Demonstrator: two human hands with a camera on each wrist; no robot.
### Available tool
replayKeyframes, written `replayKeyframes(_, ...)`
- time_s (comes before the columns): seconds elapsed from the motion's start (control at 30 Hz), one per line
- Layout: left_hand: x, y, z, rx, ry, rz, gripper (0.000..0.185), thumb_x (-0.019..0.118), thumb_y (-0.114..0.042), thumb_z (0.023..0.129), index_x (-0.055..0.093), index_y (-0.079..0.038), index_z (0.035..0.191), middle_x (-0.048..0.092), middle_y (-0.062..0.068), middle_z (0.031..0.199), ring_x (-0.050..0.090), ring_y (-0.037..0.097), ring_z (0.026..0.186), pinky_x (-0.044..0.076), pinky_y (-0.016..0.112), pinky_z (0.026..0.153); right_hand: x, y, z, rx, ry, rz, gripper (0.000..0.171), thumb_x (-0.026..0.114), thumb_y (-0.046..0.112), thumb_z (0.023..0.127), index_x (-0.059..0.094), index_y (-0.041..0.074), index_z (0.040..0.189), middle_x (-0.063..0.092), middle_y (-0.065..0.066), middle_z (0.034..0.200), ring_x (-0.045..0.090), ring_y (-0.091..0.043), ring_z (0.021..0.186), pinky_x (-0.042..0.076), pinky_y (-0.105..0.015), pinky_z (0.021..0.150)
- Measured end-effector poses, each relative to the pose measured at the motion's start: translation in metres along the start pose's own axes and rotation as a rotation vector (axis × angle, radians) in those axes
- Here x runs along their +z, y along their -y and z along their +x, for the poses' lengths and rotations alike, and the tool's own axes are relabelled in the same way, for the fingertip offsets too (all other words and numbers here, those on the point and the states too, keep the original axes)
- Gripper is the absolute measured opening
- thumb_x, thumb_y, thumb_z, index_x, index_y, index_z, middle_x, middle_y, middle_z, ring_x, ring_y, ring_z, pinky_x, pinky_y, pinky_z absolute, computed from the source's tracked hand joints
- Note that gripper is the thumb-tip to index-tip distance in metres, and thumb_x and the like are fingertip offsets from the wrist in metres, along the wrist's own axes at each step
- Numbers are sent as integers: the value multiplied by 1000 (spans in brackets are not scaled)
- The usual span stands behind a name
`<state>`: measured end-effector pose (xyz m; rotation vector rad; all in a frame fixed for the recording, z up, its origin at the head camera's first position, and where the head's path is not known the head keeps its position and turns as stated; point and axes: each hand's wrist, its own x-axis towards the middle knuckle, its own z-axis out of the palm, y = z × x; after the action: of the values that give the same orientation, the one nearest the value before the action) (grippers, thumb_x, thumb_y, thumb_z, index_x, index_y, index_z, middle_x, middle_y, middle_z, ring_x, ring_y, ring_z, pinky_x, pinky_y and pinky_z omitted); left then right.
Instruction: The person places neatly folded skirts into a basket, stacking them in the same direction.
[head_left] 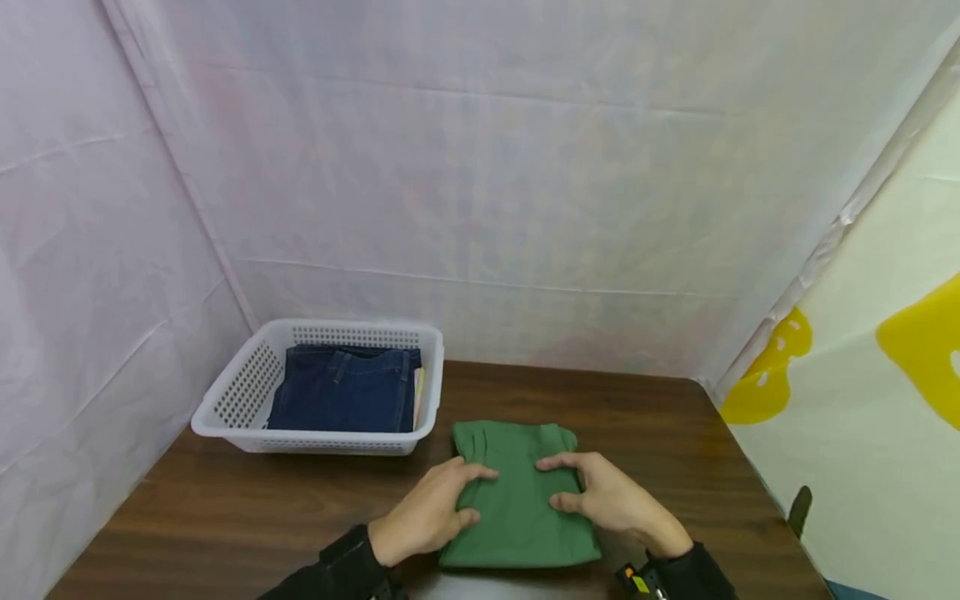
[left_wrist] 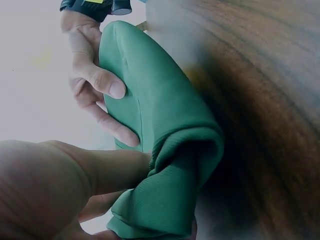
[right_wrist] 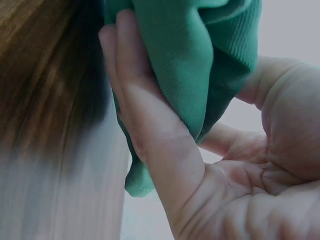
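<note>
A folded green garment [head_left: 517, 517] is held over the table in front of me, a hand at each side edge. My left hand [head_left: 431, 512] grips its left side, index finger and thumb on top; the left wrist view shows a fingertip below the cloth [left_wrist: 170, 200]. My right hand [head_left: 618, 496] holds the right side with thumb and index finger on the upper face. In the right wrist view, other fingers [right_wrist: 150, 110] of that hand lie beneath the green layers. Rolled folds show at the garment's edge in both wrist views.
A white plastic basket [head_left: 318, 442] stands at the back left of the brown wooden table [head_left: 637, 408]. Folded dark blue jeans [head_left: 345, 392] lie inside it, with a pale edge of something at their right. White sheeting [head_left: 480, 183] encloses the table.
</note>
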<state>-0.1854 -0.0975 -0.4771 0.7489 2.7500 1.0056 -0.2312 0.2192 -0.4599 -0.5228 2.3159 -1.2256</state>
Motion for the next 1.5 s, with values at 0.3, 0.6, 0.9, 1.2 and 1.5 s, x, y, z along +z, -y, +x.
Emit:
replayKeyframes(0.3,-5,-8,3,31,-61,33,59,92,-11,101,74,-18,157,75,7,138,75,32,130,66,51,109,-5,1,-2,-42,-29,18,56,86,10,106,69,6,159,66,-28,162,71,-40,142,68,-46,103)
replayKeyframes(0.6,-12,-13,6,64,-105,54,57,91,-8,101,74,-16,156,75,7,135,75,33,129,66,52,109,-9,6,-5,-69,-46,36,59,83,11,108,65,3,164,72,-26,155,79,-30,129,69,-34,93)
replayKeyframes(0.9,-35,-21,12,35,-92,39,58,87,-9,105,71,-17,160,74,12,139,74,36,130,65,58,109,-16,22,-4,-94,-72,34,59,81,14,111,62,6,167,74,-23,152,82,-24,120,69,-31,92)
replayKeyframes(1.2,-52,-20,14,21,-121,31,56,84,-6,107,70,-16,161,73,14,139,72,35,127,63,59,107,-22,35,7,-110,-119,-39,57,80,16,112,63,12,166,76,-19,151,82,-20,116,68,-31,93)
replayKeyframes(1.5,-71,-11,20,-28,-193,30,56,82,-4,108,70,-17,161,71,18,155,69,45,145,60,65,118,-25,51,27,-171,-126,-36,59,77,16,114,59,9,170,74,-23,152,83,-19,107,67,-33,91)
